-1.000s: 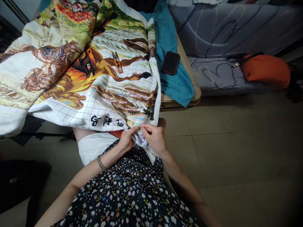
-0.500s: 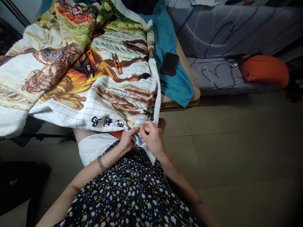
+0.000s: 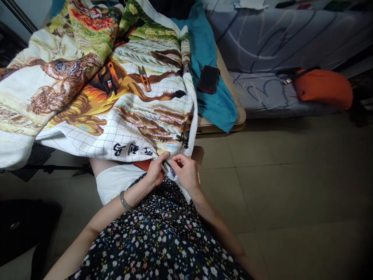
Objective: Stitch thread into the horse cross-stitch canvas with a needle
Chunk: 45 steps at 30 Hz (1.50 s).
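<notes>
A large cross-stitch cloth point(image 3: 116, 93) with a horse picture and a gridded white edge is spread over a low table and hangs down onto my lap. My left hand point(image 3: 155, 173) pinches the cloth's lower corner, thumb against fingers, a green bangle on the wrist. My right hand point(image 3: 186, 173) is closed in a pinch on the same corner, close beside the left; whether it holds a needle is too small to tell. An orange thread snip point(image 3: 144, 77) lies on the cloth farther up.
A black phone point(image 3: 209, 79) rests on a teal cloth point(image 3: 212, 97) at the table's right end. Behind is a bed with a grey patterned sheet point(image 3: 276, 42) and an orange bag point(image 3: 323, 89). Tiled floor point(image 3: 291, 182) stretches to the right.
My right hand has shifted slightly left and down, closer to the left hand at the cloth's corner. The left hand has stayed pinched on the cloth's edge.
</notes>
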### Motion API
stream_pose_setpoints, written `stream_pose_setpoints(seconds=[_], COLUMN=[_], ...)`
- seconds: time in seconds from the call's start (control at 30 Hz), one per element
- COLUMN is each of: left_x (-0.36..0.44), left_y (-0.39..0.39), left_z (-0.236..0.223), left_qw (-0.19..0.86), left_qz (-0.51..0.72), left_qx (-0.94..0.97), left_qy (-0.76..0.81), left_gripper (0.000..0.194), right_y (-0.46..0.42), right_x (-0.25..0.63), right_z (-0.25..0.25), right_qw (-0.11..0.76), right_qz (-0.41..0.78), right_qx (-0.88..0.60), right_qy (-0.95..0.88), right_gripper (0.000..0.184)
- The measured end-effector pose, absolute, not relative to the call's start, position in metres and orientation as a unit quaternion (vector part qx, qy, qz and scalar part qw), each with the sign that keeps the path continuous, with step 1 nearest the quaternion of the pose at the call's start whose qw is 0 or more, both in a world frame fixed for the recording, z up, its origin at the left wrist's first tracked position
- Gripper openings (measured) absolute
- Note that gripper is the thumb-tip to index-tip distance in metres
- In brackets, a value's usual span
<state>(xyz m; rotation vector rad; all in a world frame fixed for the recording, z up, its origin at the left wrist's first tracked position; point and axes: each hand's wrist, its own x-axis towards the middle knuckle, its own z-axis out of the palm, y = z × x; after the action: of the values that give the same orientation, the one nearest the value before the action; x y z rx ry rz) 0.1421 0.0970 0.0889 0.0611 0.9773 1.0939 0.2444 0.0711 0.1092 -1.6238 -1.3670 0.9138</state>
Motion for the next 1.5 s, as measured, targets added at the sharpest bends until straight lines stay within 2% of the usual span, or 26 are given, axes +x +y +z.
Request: stream_pose_setpoints(seconds=[0.3,0.47,0.53,0.87,0.93,1.07,1.3,1.5], left_x=[0.143,0.144,0.143,0.142,0.142,0.143,0.143,0.138], left_y=[0.096,0.097,0.097,0.098,0.099,0.1,0.097,0.094], left_z=[0.094,0.095,0.095,0.09,0.09,0.092,0.09,0.091], left_qw=[0.744,0.731,0.727,0.733,0.73,0.717,0.714,0.753], left_qz=[0.481,0.49,0.488,0.483,0.486,0.499,0.497,0.485], left_qx=[0.075,0.067,0.062,0.048,0.041,0.036,0.06,0.069], left_qy=[0.458,0.47,0.479,0.477,0.478,0.486,0.49,0.439], left_gripper=[0.031,0.025,0.023,0.02,0.019,0.018,0.019,0.026], right_y=[0.067,0.066,0.065,0.071,0.073,0.08,0.085,0.069], right_x=[0.236,0.233,0.234,0.245,0.25,0.258,0.257,0.239], right_z=[0.11,0.112,0.113,0.109,0.109,0.111,0.122,0.12], right_qw=[0.416,0.459,0.466,0.434,0.404,0.353,0.379,0.308], right_qz=[0.368,0.43,0.448,0.473,0.451,0.327,0.261,0.193], right_qx=[-0.666,-0.651,-0.645,-0.645,-0.644,-0.651,-0.65,-0.638], right_qy=[-0.497,-0.425,-0.408,-0.416,-0.468,-0.587,-0.605,-0.678], right_gripper=[0.013,0.033,0.034,0.032,0.028,0.015,0.012,0.018])
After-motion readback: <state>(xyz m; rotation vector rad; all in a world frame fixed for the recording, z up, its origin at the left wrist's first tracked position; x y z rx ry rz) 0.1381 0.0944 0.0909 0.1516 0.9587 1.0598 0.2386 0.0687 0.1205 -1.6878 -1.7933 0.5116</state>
